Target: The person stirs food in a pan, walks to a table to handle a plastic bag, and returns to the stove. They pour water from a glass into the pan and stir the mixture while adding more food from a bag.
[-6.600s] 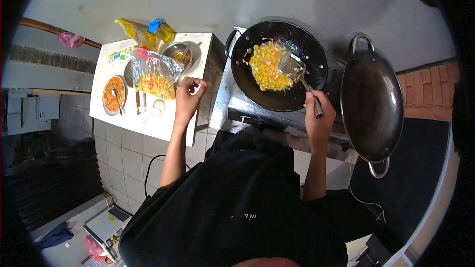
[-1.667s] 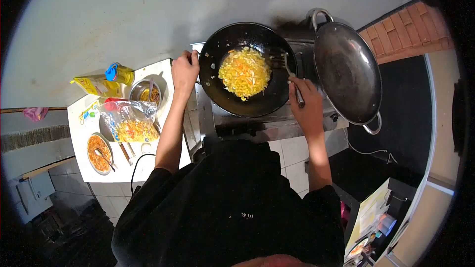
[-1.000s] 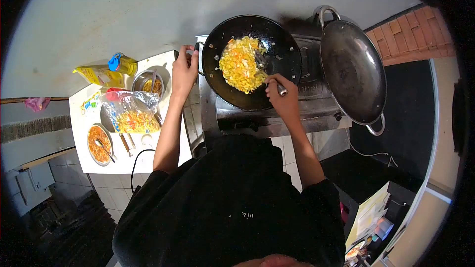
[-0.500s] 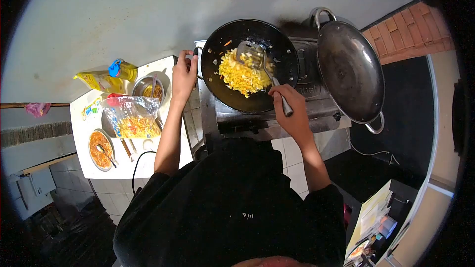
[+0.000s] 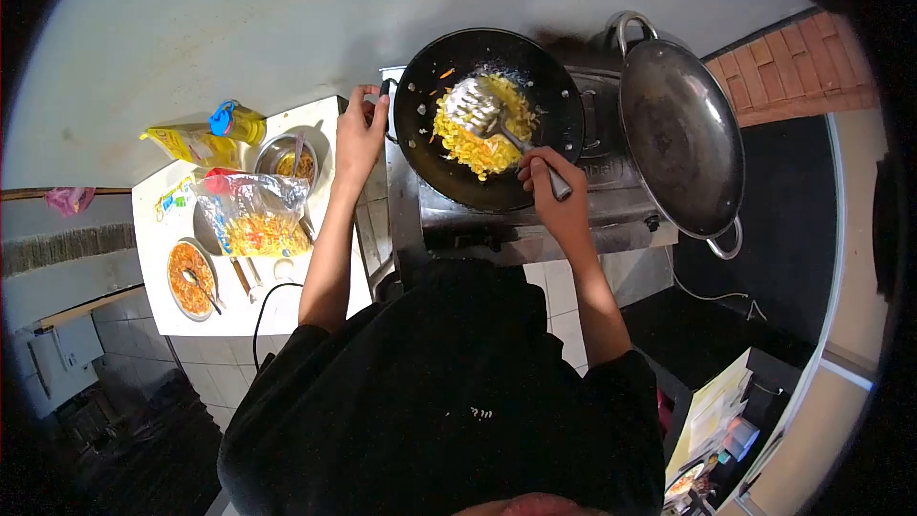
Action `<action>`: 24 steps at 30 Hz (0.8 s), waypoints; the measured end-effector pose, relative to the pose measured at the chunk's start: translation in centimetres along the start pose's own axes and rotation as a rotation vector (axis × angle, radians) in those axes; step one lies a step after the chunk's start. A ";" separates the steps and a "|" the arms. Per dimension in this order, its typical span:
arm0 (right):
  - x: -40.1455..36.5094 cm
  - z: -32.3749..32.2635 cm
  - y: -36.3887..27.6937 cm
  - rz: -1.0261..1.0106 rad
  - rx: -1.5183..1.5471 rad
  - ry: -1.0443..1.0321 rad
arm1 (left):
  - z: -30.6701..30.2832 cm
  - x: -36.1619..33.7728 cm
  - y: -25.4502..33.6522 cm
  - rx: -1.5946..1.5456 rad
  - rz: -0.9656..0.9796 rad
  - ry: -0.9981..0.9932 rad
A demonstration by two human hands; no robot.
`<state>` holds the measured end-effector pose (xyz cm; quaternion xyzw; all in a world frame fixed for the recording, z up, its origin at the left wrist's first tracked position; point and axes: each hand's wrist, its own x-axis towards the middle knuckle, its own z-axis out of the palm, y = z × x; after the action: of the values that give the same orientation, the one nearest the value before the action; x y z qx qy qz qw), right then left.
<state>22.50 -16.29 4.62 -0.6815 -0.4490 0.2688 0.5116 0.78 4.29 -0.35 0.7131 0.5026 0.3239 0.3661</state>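
A black wok (image 5: pixel 439 177) on the stove holds chopped yellow food (image 5: pixel 481 155) with orange shreds. My right hand (image 5: pixel 556 182) is closed round the handle of a metal spatula (image 5: pixel 475 107), whose blade rests over the food. At the wok's left side, my left hand (image 5: pixel 361 134) has its fingers wrapped round the dark side handle (image 5: pixel 386 96).
Right of the wok stands a large empty metal pan (image 5: pixel 680 139). On the white table (image 5: pixel 334 301) at left are an orange-food plate (image 5: pixel 191 277), a clear bag of food (image 5: pixel 266 229), a metal bowl (image 5: pixel 310 145), a yellow pouch (image 5: pixel 196 146) and a blue-capped bottle (image 5: pixel 244 124).
The spatula blade has shifted left and turned, now showing its bright face. The food is more bunched together, slightly further right. My right hand has moved a little up.
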 end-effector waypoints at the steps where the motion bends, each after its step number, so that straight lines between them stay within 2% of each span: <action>1: -0.1 0.3 0.0 0.096 0.102 -0.024 | 0.0 0.1 -0.1 0.012 -0.011 -0.005; 2: -0.1 0.6 0.0 0.191 0.202 -0.046 | 0.0 0.0 0.0 0.011 -0.011 -0.003; 3: -0.2 0.9 0.4 0.190 0.200 -0.047 | 0.0 -0.1 0.0 -0.016 0.006 0.004; 5: -0.2 1.6 1.4 0.065 0.086 -0.076 | 0.1 0.0 0.0 -0.043 0.023 0.015; 7: -0.3 2.0 1.2 0.037 0.023 -0.055 | 0.3 0.0 -0.5 -0.046 0.086 0.046; 9: -0.2 2.1 0.8 -0.075 -0.118 -0.005 | 0.1 0.0 -0.4 -0.044 0.076 0.039; 12: -0.8 2.0 -0.8 -0.138 -0.153 0.016 | 0.3 -0.1 -0.6 -0.050 0.072 0.039; 17: -2.4 2.5 -1.7 -0.100 -0.069 -0.054 | 0.3 0.1 -0.5 -0.054 0.068 0.042; 19: -2.5 2.7 -1.1 -0.106 -0.061 -0.068 | 0.1 0.1 -0.2 -0.039 -0.025 -0.008; 21: -2.3 3.0 -0.2 -0.195 -0.118 0.042 | 0.0 0.0 -0.1 -0.032 -0.026 -0.014; 22: -2.3 2.5 -0.3 -0.194 -0.116 0.044 | -0.1 0.0 0.0 -0.029 -0.023 -0.014; 24: -1.7 0.5 -2.4 0.075 -0.137 0.017 | -0.2 0.0 -0.1 -0.027 -0.017 -0.014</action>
<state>20.49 -17.43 6.52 -0.7334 -0.4362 0.2507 0.4572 0.58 4.38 -0.35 0.7061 0.5015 0.3227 0.3819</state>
